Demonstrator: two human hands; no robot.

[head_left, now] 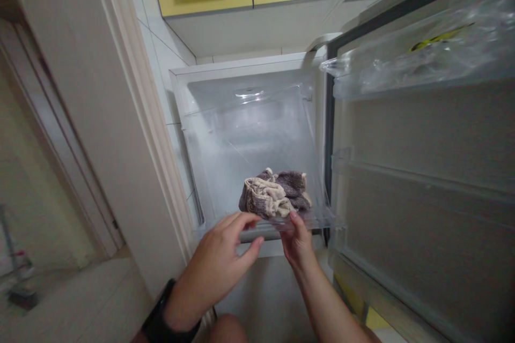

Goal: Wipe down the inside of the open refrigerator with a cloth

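Note:
A clear plastic fridge shelf (217, 171) slopes toward me out of the open fridge. On its front part lies a crumpled brown and beige cloth (267, 195). My right hand (298, 241) grips the shelf's front edge, thumb on top beside the cloth and fingers underneath. Just left of it, my left hand (229, 249) is held with thumb and fingers apart, its fingertips close to the cloth's lower left side; whether they touch the edge I cannot tell. A black band (171, 316) sits on the left wrist.
The fridge door (418, 144) stands open on the right, with clear racks and a plastic bag (434, 48) at its top. Yellow cabinets (201, 0) hang above. A door frame (137, 96) rises close on the left, with a broom (22, 295) beyond it.

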